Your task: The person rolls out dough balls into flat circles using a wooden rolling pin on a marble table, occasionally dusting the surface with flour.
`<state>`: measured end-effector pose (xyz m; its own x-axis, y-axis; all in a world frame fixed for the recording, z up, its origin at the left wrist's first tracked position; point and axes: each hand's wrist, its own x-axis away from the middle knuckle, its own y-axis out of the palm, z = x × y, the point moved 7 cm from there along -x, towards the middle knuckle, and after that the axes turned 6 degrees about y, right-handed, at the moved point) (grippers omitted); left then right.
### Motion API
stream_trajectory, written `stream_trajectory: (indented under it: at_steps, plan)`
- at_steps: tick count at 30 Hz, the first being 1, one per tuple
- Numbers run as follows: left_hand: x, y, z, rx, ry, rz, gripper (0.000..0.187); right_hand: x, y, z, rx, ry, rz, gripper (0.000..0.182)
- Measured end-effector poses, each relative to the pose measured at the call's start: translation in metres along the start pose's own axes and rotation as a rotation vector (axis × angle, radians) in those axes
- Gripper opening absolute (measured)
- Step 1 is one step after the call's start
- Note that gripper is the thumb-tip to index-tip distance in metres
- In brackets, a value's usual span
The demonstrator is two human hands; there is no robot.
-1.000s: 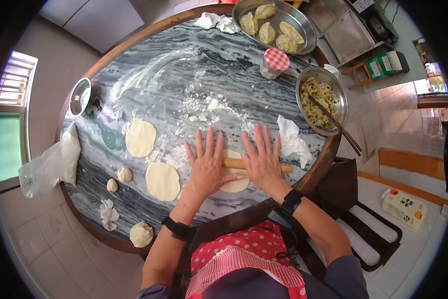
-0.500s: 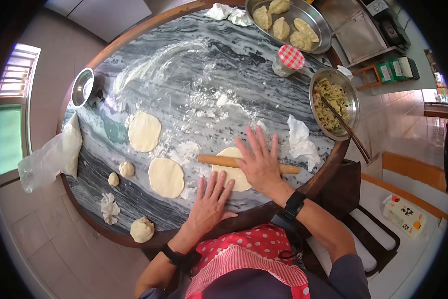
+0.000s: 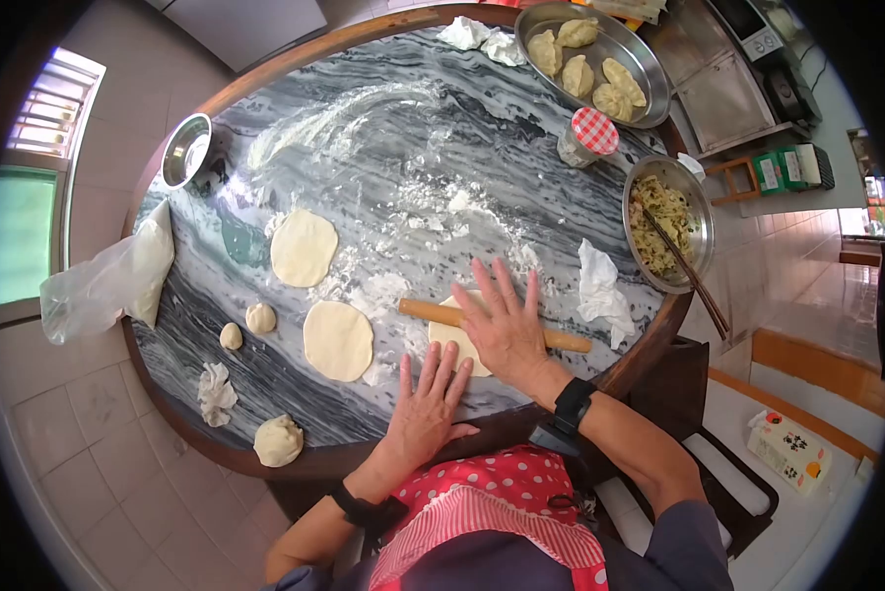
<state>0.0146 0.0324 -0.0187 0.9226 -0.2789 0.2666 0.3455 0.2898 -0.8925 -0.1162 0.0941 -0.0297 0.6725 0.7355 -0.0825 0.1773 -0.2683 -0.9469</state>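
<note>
My right hand lies flat across a wooden rolling pin, fingers stretched out and spread, palm pressing on it. Beneath the pin is a flattened dough round, partly hidden by both hands. The fingertips of my left hand rest on the near edge of that round, with the fingers extended and apart. Two more flat dough rounds, one beside my left hand and another farther back, lie on the floured marble tabletop.
Small dough balls and a larger lump sit at the left. A bowl of filling with chopsticks, a lidded jar and a tray of dumplings stand right. Crumpled tissue, a flour bag and a metal bowl are also there.
The whole view has turned slightly, shifting the table in the picture. Both hands keep nearly the same places on the rolling pin and dough.
</note>
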Motion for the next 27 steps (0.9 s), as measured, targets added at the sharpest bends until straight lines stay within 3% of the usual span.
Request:
stream_trajectory:
  at_steps: [4, 7, 9, 10, 13, 14, 17, 19, 21, 25, 27]
  plan:
    - [0.0, 0.0, 0.002, -0.022, -0.017, -0.013, 0.104, -0.041, -0.01, 0.014, 0.096, -0.022, 0.089, 0.05]
    - [-0.01, -0.01, -0.003, 0.01, -0.002, 0.075, 0.091, -0.066, -0.012, 0.034, 0.091, 0.025, 0.118, 0.051]
    - [-0.014, -0.017, -0.032, 0.232, -0.172, 0.393, 0.074, -0.058, -0.016, 0.034, 0.087, 0.041, 0.114, 0.055]
    - [-0.019, -0.036, -0.039, 0.197, -0.216, 0.526, 0.059, -0.049, -0.018, 0.039, 0.013, 0.09, 0.08, 0.055]
    - [-0.036, -0.036, -0.06, 0.263, -0.307, 0.538, 0.058, -0.025, -0.035, 0.04, -0.042, 0.073, 0.079, 0.051]
    - [-0.04, -0.036, -0.063, 0.259, -0.335, 0.604, 0.048, -0.019, -0.036, 0.043, -0.037, 0.045, 0.051, 0.05]
    - [-0.051, -0.01, -0.079, 0.409, -0.554, 0.524, 0.023, -0.013, -0.036, 0.047, -0.05, -0.026, 0.032, 0.044]
    - [-0.053, -0.015, -0.08, 0.454, -0.586, 0.529, 0.017, -0.012, -0.038, 0.045, -0.063, -0.066, 0.019, 0.041]
    - [-0.054, -0.017, -0.078, 0.45, -0.607, 0.528, 0.015, -0.01, -0.035, 0.046, -0.062, -0.09, 0.006, 0.038]
    - [-0.06, -0.019, -0.061, 0.431, -0.458, 0.62, 0.018, -0.01, -0.036, 0.07, -0.217, 0.048, 0.027, 0.036]
    - [-0.058, -0.009, -0.055, 0.735, -0.528, 0.621, 0.023, -0.01, -0.039, 0.071, -0.256, 0.098, 0.041, 0.036]
